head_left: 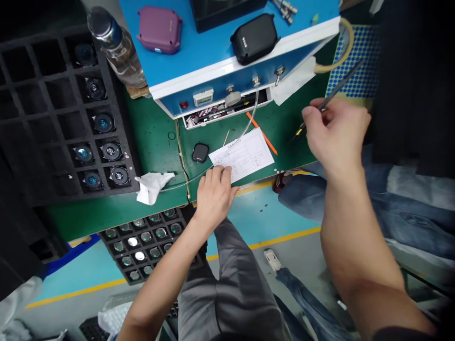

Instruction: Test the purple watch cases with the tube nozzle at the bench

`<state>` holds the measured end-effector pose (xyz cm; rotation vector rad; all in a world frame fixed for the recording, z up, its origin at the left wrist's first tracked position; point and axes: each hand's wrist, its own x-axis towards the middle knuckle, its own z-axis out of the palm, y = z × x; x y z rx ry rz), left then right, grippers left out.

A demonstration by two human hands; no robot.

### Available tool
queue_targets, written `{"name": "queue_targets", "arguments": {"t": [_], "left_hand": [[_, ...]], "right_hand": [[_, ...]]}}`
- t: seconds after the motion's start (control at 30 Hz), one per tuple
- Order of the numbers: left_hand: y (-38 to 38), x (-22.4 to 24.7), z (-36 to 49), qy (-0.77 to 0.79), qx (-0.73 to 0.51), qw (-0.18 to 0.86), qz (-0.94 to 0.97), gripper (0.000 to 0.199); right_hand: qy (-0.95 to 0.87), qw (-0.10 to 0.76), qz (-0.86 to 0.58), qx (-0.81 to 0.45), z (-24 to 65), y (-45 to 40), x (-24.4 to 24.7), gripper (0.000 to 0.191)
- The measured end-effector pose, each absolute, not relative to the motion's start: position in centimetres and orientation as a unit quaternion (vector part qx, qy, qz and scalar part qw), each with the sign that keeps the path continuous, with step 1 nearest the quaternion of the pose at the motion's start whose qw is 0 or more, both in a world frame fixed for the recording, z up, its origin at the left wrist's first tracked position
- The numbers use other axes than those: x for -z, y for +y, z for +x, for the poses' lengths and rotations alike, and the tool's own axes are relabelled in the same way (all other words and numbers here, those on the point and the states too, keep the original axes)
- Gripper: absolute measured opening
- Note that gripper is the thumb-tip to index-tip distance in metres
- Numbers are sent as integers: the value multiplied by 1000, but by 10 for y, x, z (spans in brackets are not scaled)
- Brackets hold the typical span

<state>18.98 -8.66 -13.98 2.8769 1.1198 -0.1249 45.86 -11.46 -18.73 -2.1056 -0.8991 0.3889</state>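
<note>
Right grip (pixel 336 135) on tool (pixel 341 83), green bench (pixel 156 128).

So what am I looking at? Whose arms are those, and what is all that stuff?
This picture comes from a camera worn on a person's head, so you look down as if through their eyes. Those arms are theirs. Their left hand rests on a sheet of printed paper, which lies on a green workbench. Their right hand pinches a thin dark tool in its fingers. Behind the paper stands a blue box machine with metal knobs on its front. On the left, a black tray holds round glassy parts that look like camera lenses. Another tray sits below the bench edge. A crumpled tissue and an orange stick lie on the bench too.
</note>
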Motion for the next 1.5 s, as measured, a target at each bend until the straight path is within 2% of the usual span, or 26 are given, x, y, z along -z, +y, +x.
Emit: {"name": "queue_targets", "arguments": {"t": [0.07,0.17,0.23,0.4,0.57,0.83,1.0,1.17,1.23,1.33,1.4,1.5], "left_hand": [[-82,141,188,360,41,43,931,42],[-78,142,186,356,24,74,931,37],[-77,142,185,352,12,97,931,37],[-75,139,182,347,-15,136,928,32],[-74,138,182,363,-37,148,919,27],[-78,139,182,369,-87,147,914,22],[-80,141,184,403,-161,238,869,12],[-81,140,186,441,-208,291,823,13],[-84,140,185,453,-236,265,818,10],[-93,141,182,454,-258,135,842,18],[-101,143,182,410,-191,63,890,22],[-110,147,184,357,-32,32,933,38]], "right_hand": [[-357,318,-871,-118,467,-110,188,41],[-413,356,-833,-91,449,-120,188,54],[-526,384,-749,-119,429,-132,188,45],[-710,328,-604,-152,399,-140,192,38],[-730,334,-573,-164,404,-126,184,22],[-759,279,-560,-179,405,-120,170,26],[-758,282,-558,-184,409,-123,166,31],[-771,282,-540,-186,409,-118,164,23],[-771,284,-539,-184,408,-114,164,26],[-750,304,-564,-165,405,-111,163,28],[-729,327,-580,-155,402,-109,163,29],[-688,375,-607,-138,398,-108,161,28]]}}
